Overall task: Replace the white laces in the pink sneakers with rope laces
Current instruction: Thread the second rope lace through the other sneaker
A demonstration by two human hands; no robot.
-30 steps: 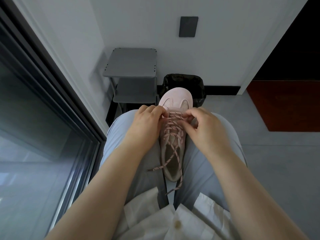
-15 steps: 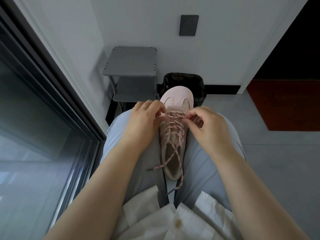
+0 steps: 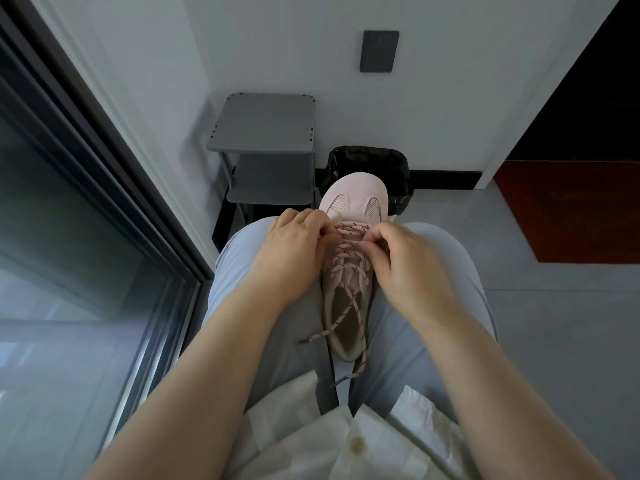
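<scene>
Between our thighs, on the pale blue trousers [image 3: 433,271], lies the pink sneaker [image 3: 353,197], sole down and toe pointing away from us. Its toe juts past the knees and overlaps the near rim of a bin [image 3: 367,161]. The rope lace [image 3: 349,252], pink with dark flecks, is threaded in crossings up the whole eyelet row.

Our left hand [image 3: 294,244] has its fingers curled at the left eyelet edge, and thumb and forefinger pinch the lace at the upper crossings. Our right hand [image 3: 405,258] pinches a crossing on the right edge between thumb and forefinger, with the other fingers folded. Both loose lace ends cross over the sneaker's mouth. One ends on the left thigh; the other trails over the heel towards the white shirt hem [image 3: 346,441].

Edges: a dark window frame [image 3: 114,161] runs diagonally close beside the left thigh, so that side is tight. To the right, grey floor [image 3: 554,341] lies open, bordered farther off by a red-brown floor patch [image 3: 571,209]. Ahead, a grey two-tier stand [image 3: 263,123] sits in the corner, just beside the bin, beneath a dark wall plate [image 3: 379,50].

Containers: the bin is lined with a black bag, and we cannot see inside it. The sneaker's mouth shows a grey-beige lining under the crossed lace ends.
</scene>
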